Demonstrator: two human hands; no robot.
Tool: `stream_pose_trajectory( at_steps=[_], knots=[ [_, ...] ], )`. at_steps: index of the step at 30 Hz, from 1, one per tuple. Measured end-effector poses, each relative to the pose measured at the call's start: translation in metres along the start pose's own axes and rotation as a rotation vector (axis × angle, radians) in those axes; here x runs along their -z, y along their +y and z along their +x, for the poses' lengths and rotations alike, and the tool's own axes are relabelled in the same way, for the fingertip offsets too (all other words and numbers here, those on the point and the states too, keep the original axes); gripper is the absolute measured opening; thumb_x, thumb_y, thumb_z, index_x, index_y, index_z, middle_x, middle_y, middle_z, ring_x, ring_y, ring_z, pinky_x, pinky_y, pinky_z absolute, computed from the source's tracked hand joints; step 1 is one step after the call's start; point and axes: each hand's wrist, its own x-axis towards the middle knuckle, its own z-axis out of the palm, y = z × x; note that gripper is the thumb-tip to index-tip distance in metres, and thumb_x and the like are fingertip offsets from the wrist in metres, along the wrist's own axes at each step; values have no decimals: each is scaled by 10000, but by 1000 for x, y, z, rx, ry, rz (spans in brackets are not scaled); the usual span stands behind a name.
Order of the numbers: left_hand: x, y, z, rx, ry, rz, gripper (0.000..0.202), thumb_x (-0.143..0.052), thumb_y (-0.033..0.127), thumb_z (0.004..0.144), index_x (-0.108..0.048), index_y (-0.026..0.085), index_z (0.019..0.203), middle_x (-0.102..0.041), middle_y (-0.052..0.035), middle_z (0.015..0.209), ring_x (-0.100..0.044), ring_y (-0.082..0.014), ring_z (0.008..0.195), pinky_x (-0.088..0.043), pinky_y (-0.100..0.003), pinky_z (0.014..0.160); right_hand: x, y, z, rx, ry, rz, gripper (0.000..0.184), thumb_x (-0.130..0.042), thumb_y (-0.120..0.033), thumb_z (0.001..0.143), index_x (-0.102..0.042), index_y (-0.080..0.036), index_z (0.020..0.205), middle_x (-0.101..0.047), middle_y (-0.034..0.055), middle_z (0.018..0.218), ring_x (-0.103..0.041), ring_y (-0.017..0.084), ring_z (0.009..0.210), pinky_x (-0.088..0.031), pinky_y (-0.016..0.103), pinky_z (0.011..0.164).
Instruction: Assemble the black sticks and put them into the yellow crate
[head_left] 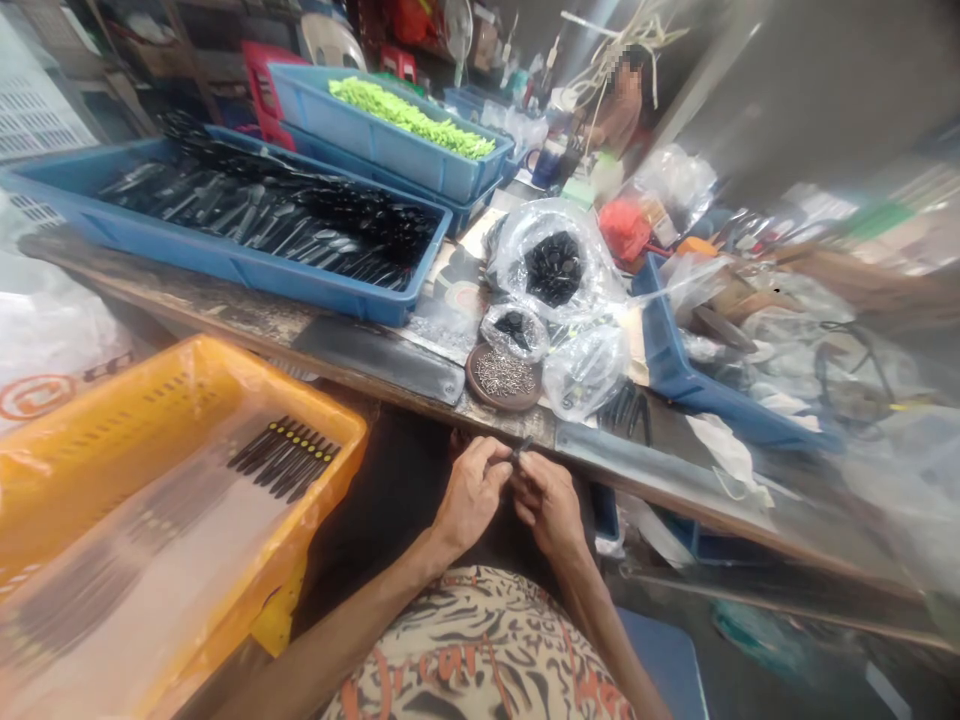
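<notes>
My left hand [472, 495] and my right hand [549, 495] meet just in front of the bench edge, fingers pinched together. Between their fingertips is a small dark piece [525, 444], mostly covered, its kind too small to tell. Both hands appear closed on it. Just beyond them, a round brown dish [474, 385] holds many small silvery metal bits [506, 374]. Behind the dish stand a small clear bag [491, 325] and a larger one [517, 225], both with black parts inside. Another clear plastic bag [585, 370] lies to the right.
A long blue tray [247, 265] of black pieces fills the bench's left. Bright green pieces [412, 118] lie in a blue crate [375, 135] behind. At lower left, an orange crate [337, 450] holds rows of dark pieces with yellow dots [289, 455]. A person [619, 110] is farther back.
</notes>
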Motion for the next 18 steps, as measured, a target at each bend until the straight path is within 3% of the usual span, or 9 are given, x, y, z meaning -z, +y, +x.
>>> stream_pose_trajectory(
  at_steps=[18],
  knots=[
    [4,-4,3,0,-30,20,82,-514,150,760,-593,170,767,-539,5,659,-511,-129,634,-404,-232,582,0,2,2,-19,-23,12,312,-663,-369,735,-450,-167,629,-298,-97,510,-153,14,399,-140,135,321]
  ],
)
